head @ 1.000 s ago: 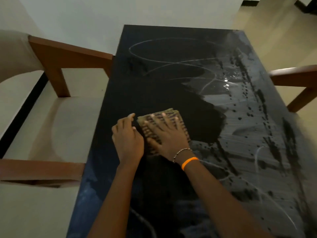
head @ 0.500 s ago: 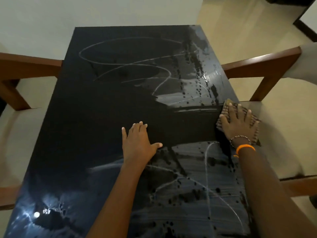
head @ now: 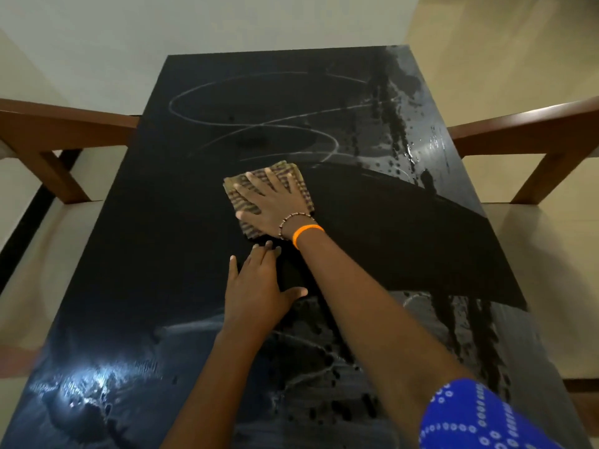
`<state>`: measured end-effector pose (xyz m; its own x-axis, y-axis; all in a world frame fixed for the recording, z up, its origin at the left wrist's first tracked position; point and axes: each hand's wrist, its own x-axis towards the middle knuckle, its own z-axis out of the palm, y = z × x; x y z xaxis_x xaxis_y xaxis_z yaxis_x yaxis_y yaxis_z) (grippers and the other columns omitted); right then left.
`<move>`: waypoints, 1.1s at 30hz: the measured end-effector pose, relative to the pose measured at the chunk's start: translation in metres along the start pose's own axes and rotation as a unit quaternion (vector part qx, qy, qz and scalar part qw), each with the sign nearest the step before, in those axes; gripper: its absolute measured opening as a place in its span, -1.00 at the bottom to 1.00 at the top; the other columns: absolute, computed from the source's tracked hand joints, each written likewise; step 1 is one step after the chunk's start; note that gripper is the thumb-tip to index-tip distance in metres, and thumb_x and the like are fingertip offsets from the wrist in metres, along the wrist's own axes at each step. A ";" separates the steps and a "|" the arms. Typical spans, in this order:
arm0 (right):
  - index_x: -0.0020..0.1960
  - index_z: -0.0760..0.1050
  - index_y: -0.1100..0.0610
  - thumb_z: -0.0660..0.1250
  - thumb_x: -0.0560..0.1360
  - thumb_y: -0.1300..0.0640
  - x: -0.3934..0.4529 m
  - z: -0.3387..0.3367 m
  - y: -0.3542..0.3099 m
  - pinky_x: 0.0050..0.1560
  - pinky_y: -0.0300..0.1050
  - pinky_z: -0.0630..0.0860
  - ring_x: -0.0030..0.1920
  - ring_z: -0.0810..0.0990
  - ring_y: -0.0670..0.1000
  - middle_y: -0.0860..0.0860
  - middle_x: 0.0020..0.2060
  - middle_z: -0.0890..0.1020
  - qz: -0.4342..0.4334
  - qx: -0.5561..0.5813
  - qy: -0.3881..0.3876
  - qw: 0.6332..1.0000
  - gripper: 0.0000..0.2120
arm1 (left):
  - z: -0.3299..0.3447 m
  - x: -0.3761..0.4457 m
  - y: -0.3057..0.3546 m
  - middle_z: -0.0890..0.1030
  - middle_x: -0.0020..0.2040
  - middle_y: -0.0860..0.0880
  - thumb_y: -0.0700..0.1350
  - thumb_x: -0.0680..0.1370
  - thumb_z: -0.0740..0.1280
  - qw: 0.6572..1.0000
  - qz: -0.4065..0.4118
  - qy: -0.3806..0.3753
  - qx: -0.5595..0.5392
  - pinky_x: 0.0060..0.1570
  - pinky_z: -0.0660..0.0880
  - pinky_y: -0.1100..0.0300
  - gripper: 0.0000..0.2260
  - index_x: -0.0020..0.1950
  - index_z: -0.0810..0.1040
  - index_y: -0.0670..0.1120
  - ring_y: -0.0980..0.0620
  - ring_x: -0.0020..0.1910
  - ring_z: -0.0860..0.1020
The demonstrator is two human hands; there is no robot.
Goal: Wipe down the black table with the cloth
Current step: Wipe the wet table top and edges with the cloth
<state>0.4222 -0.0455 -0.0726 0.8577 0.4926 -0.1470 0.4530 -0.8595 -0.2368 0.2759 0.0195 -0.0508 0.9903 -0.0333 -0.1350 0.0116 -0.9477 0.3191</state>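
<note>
Currently we press our right hand (head: 275, 202), fingers spread flat and straight, on the folded striped cloth (head: 256, 189), which lies on the black table (head: 162, 238) about midway along its length and near the middle of its width. The palm and fingers cover most of the cloth; its far and left edges show beyond the fingertips. We wear a beaded bracelet (head: 293, 220) and an orange band (head: 306, 233) on that wrist, and a blue patterned sleeve (head: 470, 419) shows at the near right.

Our left hand (head: 256, 293) rests flat on the tabletop just nearer than the cloth, fingers straight, thumb extended to the right, holding nothing (its fingertips lie close to the right wrist).

A dark, matte band crosses the tabletop from the cloth to the right edge. Pale looping streaks (head: 252, 124) mark the far half. Wet smears and dark droplets lie along the far right edge and across the near end. A bright reflection (head: 84, 390) sits near the near left corner. Wooden chairs (head: 64, 128) with pale seats stand against the left and right edges.
</note>
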 end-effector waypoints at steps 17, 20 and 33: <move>0.53 -0.03 -0.07 0.02 0.58 -0.15 -0.190 -0.032 0.207 0.48 0.18 0.04 0.52 -0.01 0.15 0.02 0.54 0.00 0.334 -0.012 0.094 0.938 -0.43 | 0.004 -0.019 0.034 0.07 0.54 -0.01 0.15 0.46 0.32 0.999 -0.005 -0.027 -0.017 0.46 -0.16 -0.07 -0.26 0.51 0.05 -0.07 -0.01 0.53 -0.05; 0.53 -0.02 -0.06 0.04 0.57 -0.17 -0.241 -0.019 0.175 0.45 0.18 0.13 0.52 0.01 0.16 0.02 0.54 0.04 0.359 0.000 0.106 0.927 -0.42 | 0.023 -0.042 0.070 0.03 0.55 0.01 0.17 0.47 0.30 0.997 0.054 -0.037 -0.051 0.44 -0.23 0.00 -0.25 0.51 0.02 -0.05 0.01 0.53 -0.11; 0.52 -0.07 -0.03 0.00 0.55 -0.24 -0.263 -0.002 0.143 0.34 0.34 0.16 0.45 0.13 0.26 0.06 0.53 0.01 0.476 0.053 0.125 0.869 -0.37 | 0.057 -0.051 0.166 0.08 0.52 -0.03 0.25 0.40 0.33 0.984 0.164 -0.066 0.033 0.41 -0.32 -0.05 -0.14 0.51 0.01 -0.11 0.00 0.53 -0.03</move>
<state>0.2616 -0.2985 -0.0656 0.8633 -0.4914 -0.1155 -0.5047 -0.8372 -0.2107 0.2197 -0.1545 -0.0444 0.9125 -0.3778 -0.1567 -0.3191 -0.8973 0.3049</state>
